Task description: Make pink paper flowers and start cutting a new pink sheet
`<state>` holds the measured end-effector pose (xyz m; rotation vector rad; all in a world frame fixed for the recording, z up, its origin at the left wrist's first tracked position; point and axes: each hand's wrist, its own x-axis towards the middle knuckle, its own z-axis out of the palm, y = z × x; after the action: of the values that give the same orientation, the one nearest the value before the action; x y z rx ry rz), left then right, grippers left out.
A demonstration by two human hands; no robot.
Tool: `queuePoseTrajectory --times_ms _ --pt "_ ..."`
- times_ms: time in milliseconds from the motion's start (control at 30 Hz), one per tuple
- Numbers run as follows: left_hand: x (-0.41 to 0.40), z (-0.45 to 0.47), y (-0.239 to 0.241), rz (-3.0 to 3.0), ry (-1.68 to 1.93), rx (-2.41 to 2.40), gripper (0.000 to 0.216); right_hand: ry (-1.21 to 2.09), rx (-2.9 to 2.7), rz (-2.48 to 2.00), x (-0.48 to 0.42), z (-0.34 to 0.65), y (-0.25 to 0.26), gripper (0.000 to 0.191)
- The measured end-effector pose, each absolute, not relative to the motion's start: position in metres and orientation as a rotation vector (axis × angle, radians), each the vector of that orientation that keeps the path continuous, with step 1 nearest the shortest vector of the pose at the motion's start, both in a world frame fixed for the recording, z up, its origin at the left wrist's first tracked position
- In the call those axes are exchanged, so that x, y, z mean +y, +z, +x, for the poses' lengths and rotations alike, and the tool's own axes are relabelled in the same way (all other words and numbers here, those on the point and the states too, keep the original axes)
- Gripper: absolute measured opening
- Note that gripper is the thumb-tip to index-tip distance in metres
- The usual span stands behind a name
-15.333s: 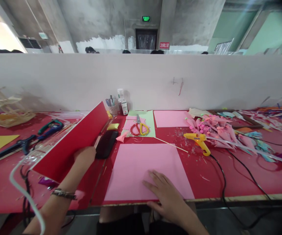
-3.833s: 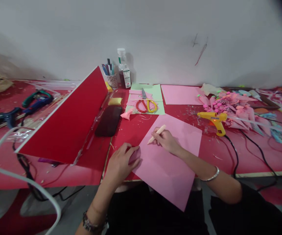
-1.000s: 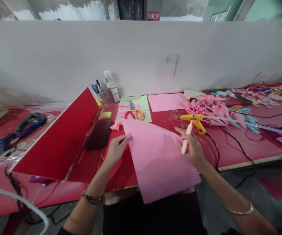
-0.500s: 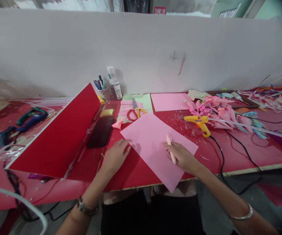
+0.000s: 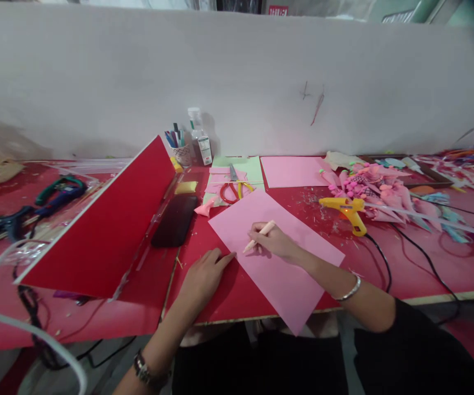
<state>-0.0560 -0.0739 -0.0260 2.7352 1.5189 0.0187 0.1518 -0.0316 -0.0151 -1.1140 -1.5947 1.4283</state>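
A sheet of pink paper (image 5: 290,274) lies at a slant on the red table, one corner hanging past the front edge. In my right hand (image 5: 276,241) is a thick pale-pink pen (image 5: 266,227), its tip at the sheet's left part. I cannot make out any mark under it. My left hand (image 5: 206,274) lies flat, fingers stretched, with the thumb's tip at the paper's left edge. Beyond the sheet, red-and-yellow-handled scissors (image 5: 233,189) rest on pink and green paper pieces. A small pink folded piece (image 5: 205,207) is beside them.
A red board (image 5: 109,230) leans at left, next to a black phone (image 5: 174,221). Behind stand a pen cup (image 5: 181,153) and a bottle (image 5: 201,140). To the right, a yellow glue gun (image 5: 346,211) with a cord lies before a heap of pink cones (image 5: 372,189).
My right hand has moved left across the paper, and the pen has turned from point-up to tip-down at the sheet. My left hand has shifted slightly, thumb still near the paper's edge.
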Motion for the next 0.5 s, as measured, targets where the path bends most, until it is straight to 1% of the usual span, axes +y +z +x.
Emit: queuePoseTrajectory --times_ms 267,500 --pt "-0.076 -0.056 -0.027 2.771 0.034 1.462 0.040 1.411 -1.657 -1.084 -0.010 0.133 -0.025 0.026" --pt "-0.076 -0.056 -0.029 2.801 0.063 1.457 0.040 1.151 -1.629 -1.113 0.024 0.124 -0.025 0.027"
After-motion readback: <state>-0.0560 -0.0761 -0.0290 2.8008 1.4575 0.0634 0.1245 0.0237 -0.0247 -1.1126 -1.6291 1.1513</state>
